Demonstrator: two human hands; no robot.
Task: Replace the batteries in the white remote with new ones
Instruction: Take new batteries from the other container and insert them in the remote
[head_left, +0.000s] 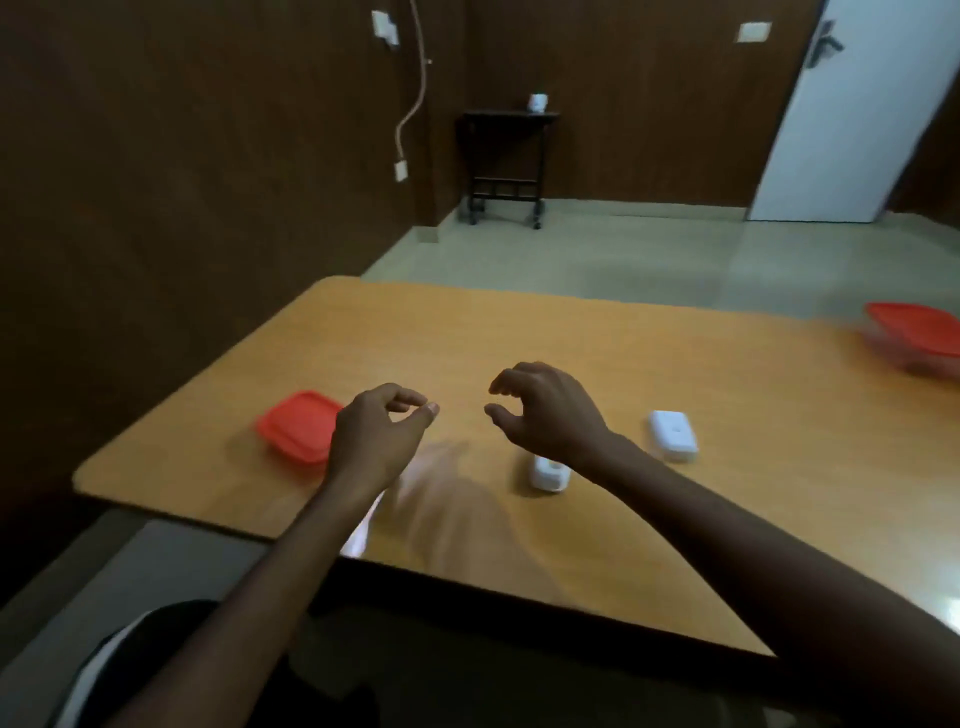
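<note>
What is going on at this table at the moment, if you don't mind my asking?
A person seated at the wooden table holds both hands above it, empty. The left hand and right hand are loosely curled and touch nothing. Two white objects lie below the right hand: a flat one and a smaller one. A red lid lies to the left, and a red-lidded container at far right.

On table (623, 364): lidded box (298, 426) left, remote (672, 435) right, small holder (548, 474) btwn.

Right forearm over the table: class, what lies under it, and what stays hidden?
Under the right forearm lies a small white object on the table; only its near end shows. Its far part is covered by the wrist, so what it is cannot be told.
</note>
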